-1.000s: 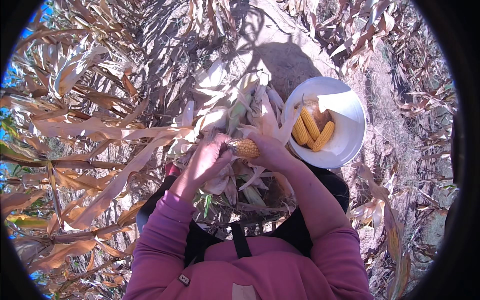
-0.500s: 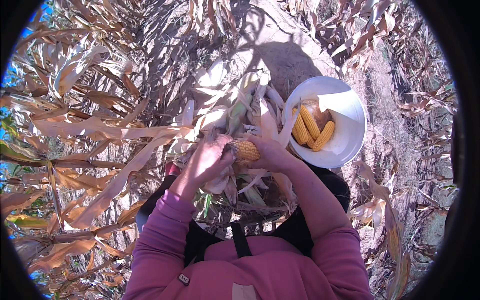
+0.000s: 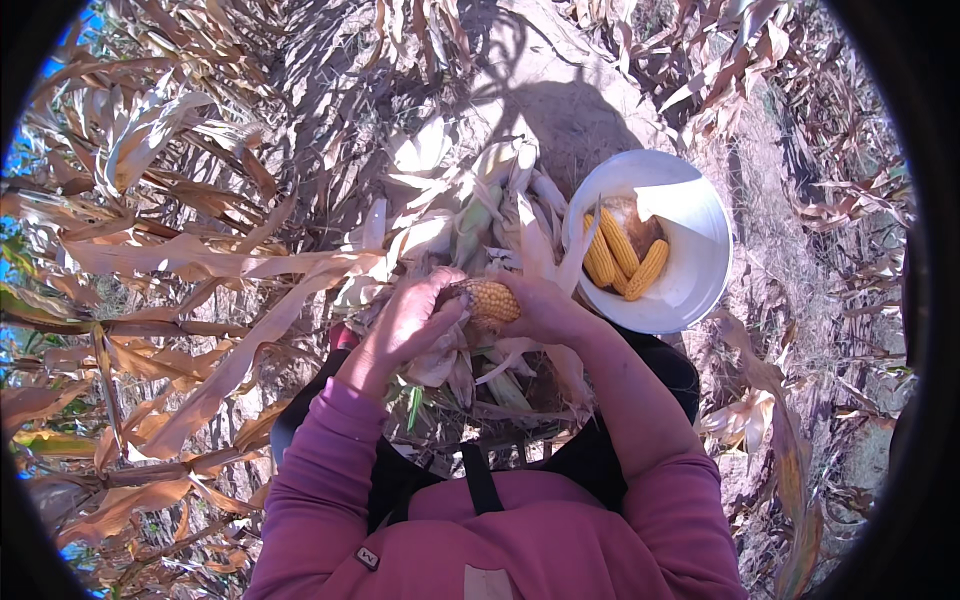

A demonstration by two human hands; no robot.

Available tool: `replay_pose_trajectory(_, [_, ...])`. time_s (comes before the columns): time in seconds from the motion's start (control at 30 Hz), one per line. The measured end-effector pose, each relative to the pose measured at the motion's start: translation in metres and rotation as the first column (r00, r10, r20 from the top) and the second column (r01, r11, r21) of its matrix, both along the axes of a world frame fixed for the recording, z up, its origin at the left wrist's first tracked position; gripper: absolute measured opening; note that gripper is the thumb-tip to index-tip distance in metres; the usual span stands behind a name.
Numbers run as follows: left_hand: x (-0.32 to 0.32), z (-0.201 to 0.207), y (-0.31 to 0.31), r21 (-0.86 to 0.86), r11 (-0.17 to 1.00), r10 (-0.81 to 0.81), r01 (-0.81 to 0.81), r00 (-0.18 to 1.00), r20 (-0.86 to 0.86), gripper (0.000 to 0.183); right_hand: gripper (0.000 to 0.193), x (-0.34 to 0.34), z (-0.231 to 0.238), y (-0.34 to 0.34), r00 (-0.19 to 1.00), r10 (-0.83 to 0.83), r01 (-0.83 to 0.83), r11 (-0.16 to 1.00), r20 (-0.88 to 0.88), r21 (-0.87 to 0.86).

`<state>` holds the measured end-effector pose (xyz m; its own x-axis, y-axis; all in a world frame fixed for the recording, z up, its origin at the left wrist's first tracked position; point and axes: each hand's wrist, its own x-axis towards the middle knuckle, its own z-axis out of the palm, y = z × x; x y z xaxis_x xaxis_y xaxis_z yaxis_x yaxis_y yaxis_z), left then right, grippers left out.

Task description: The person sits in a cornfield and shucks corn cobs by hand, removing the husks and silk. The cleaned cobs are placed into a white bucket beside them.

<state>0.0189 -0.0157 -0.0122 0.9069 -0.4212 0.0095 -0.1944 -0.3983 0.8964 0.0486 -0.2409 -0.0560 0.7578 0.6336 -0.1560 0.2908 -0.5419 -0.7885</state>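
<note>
A yellow corn cob lies between my two hands, its kernels bare on the visible side. My right hand is closed around its right end. At the cob's other end, my left hand is curled with the thumb and fingers against it; dark wisps show there, and the fingertips are partly hidden. Pale dry husks hang below the hands. Beyond them lies a heap of husked ears and loose leaves.
A white bucket stands to the right, with several bare yellow cobs inside. Dry corn stalks and leaves crowd the left side. More dry leaves lie right of the bucket. Sunlit bare soil stretches ahead, partly shadowed.
My left hand has shifted slightly around the left end of the cob, and a little more of the kernels shows. My right hand and the bucket stay almost where they were.
</note>
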Motion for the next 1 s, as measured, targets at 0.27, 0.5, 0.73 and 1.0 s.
replay_pose_trajectory(0.27, [-0.001,-0.003,-0.001,0.054,0.997,0.064,-0.056,0.986,-0.155,0.028,0.048,0.0,0.004,0.001,0.996,0.012,-0.006,0.998,0.087,-0.067])
replay_pose_trajectory(0.5, [0.0,0.002,-0.004,0.101,0.993,0.092,-0.068,0.964,-0.251,0.028,0.048,0.0,-0.001,0.0,0.994,0.019,-0.005,0.991,0.109,-0.13])
replay_pose_trajectory(0.73, [-0.001,-0.007,-0.006,0.165,0.982,0.121,-0.095,0.98,-0.158,0.026,0.043,-0.002,-0.006,0.0,0.983,-0.013,0.045,0.984,0.182,-0.17])
replay_pose_trajectory(1.0, [-0.013,-0.016,-0.026,0.564,0.806,0.18,-0.181,0.982,0.059,0.03,0.042,-0.005,0.001,0.008,0.963,-0.037,0.108,0.96,0.268,-0.259])
